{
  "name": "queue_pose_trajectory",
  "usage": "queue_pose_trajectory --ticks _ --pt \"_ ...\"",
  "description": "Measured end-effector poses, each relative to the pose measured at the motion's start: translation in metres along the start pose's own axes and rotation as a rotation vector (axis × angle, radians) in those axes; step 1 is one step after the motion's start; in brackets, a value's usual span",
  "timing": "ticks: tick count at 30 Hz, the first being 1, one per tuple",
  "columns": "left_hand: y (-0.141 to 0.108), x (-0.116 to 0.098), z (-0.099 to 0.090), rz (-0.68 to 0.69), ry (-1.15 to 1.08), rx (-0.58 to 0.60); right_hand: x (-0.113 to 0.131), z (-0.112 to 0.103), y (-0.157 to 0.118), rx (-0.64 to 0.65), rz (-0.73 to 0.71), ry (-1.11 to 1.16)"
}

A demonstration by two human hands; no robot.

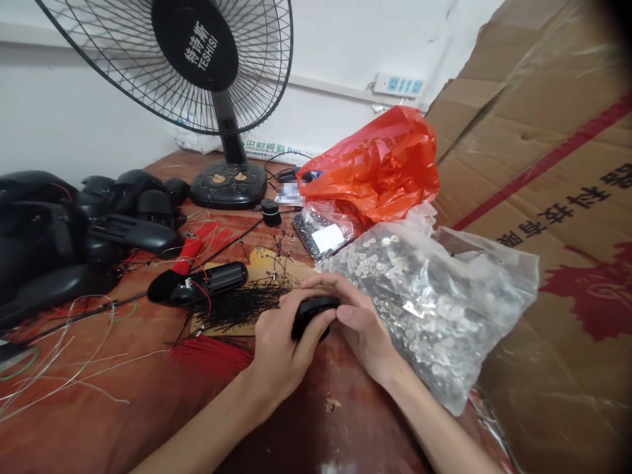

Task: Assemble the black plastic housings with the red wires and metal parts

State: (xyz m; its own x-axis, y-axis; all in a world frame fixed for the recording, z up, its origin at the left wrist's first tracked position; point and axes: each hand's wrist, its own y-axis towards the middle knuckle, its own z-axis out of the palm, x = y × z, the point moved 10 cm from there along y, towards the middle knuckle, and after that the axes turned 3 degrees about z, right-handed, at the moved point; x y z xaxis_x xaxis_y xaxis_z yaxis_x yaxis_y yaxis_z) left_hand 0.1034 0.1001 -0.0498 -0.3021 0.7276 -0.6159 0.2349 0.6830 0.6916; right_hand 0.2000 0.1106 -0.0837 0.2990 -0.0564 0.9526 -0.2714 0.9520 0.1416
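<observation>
Head view: two bare hands meet over a reddish-brown table (148,408), both closed around a small black plastic part (312,315) held just above the tabletop. The left hand (279,345) wraps the part from below and behind, thumb pressed along its side; the right hand (353,316) curls over the top, fingers bent and thumb tip against the part's near end.

Just right of the right hand, touching its wrist, slumps a clear bag of small silvery pieces (434,309); it fills the table's right side up to a wall of cardboard boxes (553,197). Behind it lie a smaller clear bag (323,234) and an orange plastic bag (380,164).

Just beyond the fingers lies a heap of thin black wires (237,303) on a yellowish card, with a black handle-shaped casing (200,284) left of it. A pile of black plastic shells (74,224) crowds the left edge, loose pale wires (59,355) trailing in front. A desk fan (197,66) stands at the rear by the wall.

Bare tabletop shows only near the forearms, at the front.
</observation>
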Motion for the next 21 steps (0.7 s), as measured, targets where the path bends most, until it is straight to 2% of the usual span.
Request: queue_pose_trajectory --ticks 8,21 --pt "-0.0017 -0.0081 0.001 0.115 0.116 0.006 0.0014 0.0 0.0005 0.045 -0.008 0.062" --pt "-0.0032 -0.0067 0.0016 0.121 0.17 -0.002 0.001 -0.002 0.0016 0.075 -0.017 0.097"
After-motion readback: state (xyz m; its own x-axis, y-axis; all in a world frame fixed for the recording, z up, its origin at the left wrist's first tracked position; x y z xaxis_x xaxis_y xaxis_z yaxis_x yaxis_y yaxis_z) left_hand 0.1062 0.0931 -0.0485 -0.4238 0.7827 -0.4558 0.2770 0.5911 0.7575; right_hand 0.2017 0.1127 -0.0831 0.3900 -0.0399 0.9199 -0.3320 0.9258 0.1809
